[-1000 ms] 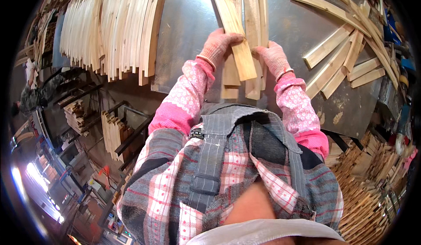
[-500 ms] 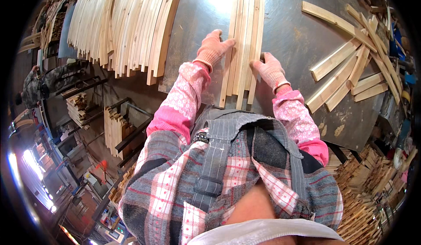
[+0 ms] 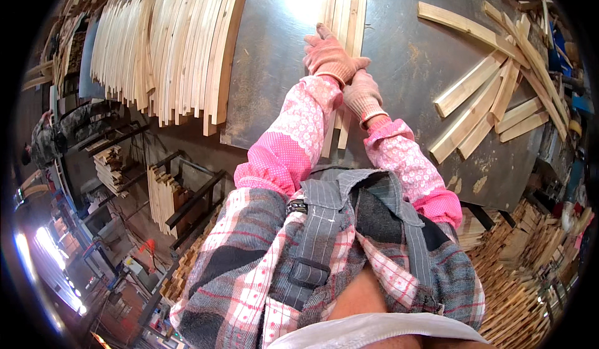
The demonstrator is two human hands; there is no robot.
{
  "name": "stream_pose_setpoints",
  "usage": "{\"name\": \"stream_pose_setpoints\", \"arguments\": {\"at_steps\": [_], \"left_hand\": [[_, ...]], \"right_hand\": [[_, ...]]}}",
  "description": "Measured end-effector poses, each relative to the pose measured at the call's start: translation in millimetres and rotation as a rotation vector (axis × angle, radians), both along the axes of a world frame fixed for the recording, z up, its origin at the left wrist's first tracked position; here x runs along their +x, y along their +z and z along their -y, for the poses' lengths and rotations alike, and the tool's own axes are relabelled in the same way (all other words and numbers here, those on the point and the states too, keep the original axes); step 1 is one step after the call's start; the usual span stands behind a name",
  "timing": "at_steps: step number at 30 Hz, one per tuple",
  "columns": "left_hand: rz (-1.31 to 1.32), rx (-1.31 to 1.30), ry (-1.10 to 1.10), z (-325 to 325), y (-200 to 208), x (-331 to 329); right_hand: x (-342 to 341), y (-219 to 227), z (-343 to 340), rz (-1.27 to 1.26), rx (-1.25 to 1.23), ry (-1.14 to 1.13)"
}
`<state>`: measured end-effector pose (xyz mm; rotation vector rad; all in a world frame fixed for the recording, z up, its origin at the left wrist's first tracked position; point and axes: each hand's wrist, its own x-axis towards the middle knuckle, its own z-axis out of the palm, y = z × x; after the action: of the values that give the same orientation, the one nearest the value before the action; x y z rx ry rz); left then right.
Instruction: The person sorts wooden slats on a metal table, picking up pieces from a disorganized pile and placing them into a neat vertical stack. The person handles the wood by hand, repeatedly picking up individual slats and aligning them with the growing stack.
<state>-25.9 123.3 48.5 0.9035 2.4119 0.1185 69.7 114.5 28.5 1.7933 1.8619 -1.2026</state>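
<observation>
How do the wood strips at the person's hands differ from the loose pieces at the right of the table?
Arrangement: the strips at the hands lie side by side, nearly parallel; the loose pieces point various ways, some crossing.
Contact: the left hand and right hand, both gloved, are at the strips; neither is at the loose pieces.
Shared: both groups are pale wood on the dark tabletop.
</observation>
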Motion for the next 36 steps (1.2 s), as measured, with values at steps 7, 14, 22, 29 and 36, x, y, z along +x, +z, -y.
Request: {"name": "stream_pose_setpoints", "arguments": {"at_steps": [7,14,22,29,36], "left_hand": [[-0.020,0.075,-0.104,-0.4,-11.7,-58.2],[1.759,0.810,0.396,63.8,-18.2,-121.1],[1.717,1.119,0.336,71.9,33.4,-125.3],[1.573,1.068,0.413,82.5,37.0,-150.7],[0.597,0.526,0.047,68.0,-11.8,-216.4]], "right_hand": [[19.0,-10.8,13.0,-0.531,0.048,0.003],[81.4,-16.7,-3.7,-1.029,-0.223,-0.901],[89.4,-28.2,12.5,-1.035,-0.234,-1.075],[76.6,-39.6,19.8,-1.041,-0.284,-1.030],[70.1,-52.3,28.9,-0.662,0.036,-0.646]]}}
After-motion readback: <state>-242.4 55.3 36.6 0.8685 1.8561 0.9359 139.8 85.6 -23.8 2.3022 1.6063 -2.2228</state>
